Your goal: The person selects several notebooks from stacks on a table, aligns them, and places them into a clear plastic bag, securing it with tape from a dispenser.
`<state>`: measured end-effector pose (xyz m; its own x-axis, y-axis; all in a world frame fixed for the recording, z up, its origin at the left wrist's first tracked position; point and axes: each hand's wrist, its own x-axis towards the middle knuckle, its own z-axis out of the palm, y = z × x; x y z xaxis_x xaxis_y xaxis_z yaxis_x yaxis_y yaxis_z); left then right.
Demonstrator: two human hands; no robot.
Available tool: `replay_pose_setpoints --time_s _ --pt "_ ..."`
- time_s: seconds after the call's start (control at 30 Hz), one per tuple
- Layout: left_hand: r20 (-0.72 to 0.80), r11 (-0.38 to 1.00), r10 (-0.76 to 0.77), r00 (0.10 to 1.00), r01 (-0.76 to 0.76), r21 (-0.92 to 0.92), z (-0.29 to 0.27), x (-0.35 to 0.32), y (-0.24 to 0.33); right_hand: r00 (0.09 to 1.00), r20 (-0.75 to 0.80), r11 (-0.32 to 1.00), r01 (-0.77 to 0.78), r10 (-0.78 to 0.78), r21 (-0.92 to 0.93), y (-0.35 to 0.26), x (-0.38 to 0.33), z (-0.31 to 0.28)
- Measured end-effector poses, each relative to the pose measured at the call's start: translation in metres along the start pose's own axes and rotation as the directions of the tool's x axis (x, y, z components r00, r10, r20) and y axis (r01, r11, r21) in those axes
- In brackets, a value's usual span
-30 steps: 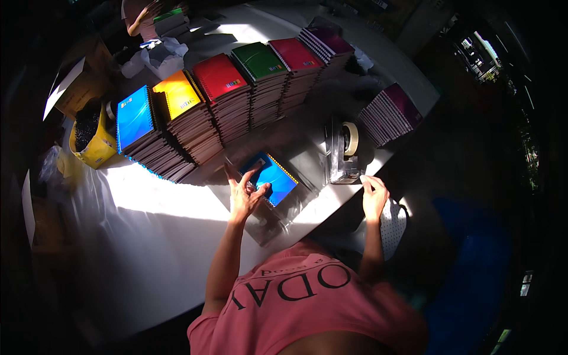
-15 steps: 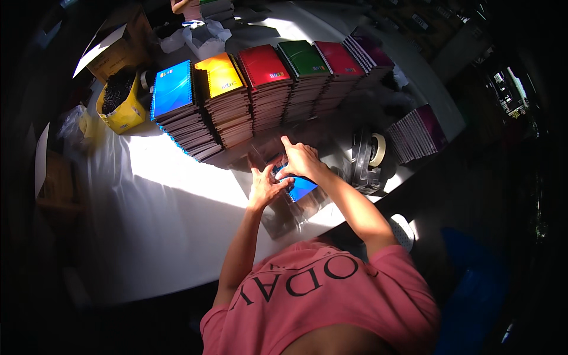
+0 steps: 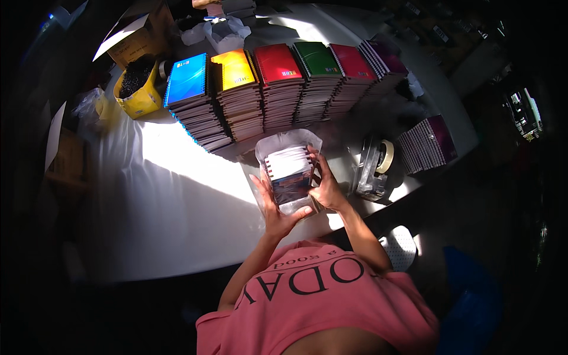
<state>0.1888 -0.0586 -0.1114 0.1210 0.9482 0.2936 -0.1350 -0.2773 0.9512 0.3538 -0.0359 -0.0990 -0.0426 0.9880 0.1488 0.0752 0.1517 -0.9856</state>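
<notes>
Between my two hands a small bundle of spiral notebooks [image 3: 289,184] stands tilted up inside a clear plastic bag [image 3: 283,142]. Its pale page edges and the wire binding along the sides face me. My left hand [image 3: 277,218] grips the bundle's left side and lower end, thumb stretched across the bottom. Along the right side, my right hand [image 3: 327,190] is wrapped round the bagged bundle, its fingers partly behind the plastic. Just beyond stand tall stacks of spiral notebooks: blue [image 3: 188,80], yellow [image 3: 235,71], red [image 3: 277,63], green [image 3: 318,59], another red [image 3: 353,62] and purple [image 3: 384,57].
A tape dispenser [image 3: 368,171] with a tape roll [image 3: 386,157] sits right of my hands, beside a purple notebook pile [image 3: 427,145]. A yellow container [image 3: 139,103] of black pieces and a cardboard box [image 3: 133,44] are far left. Another person's hand [image 3: 205,3] shows at the top.
The bagged bundle, lying with a blue cover up under my hands, is now tipped up with its edges showing. My hands have shifted from above it to its two sides.
</notes>
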Motion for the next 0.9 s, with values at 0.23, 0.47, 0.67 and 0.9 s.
replay_pose_setpoints --time_s 0.23,0.47,0.67,0.9 --pt "0.028 0.894 0.072 0.997 -0.077 0.441 -0.019 -0.045 -0.026 0.984 0.133 0.94 0.155 -0.12 -0.302 0.022 -0.023 0.04" --pt "0.18 0.598 0.264 0.948 -0.307 0.74 -0.06 -0.031 -0.015 0.995 0.04 0.969 0.102 -0.096 -0.223 -0.002 -0.034 0.023" --pt "0.466 0.403 0.262 0.845 -0.534 0.743 -0.076 0.01 0.014 0.975 0.055 0.873 0.216 -0.214 -0.437 -0.013 -0.034 0.028" --pt "0.64 0.313 -0.085 0.764 -0.589 0.745 -0.089 0.025 0.041 0.93 0.26 0.752 0.364 -0.26 -0.55 -0.01 -0.027 0.02"
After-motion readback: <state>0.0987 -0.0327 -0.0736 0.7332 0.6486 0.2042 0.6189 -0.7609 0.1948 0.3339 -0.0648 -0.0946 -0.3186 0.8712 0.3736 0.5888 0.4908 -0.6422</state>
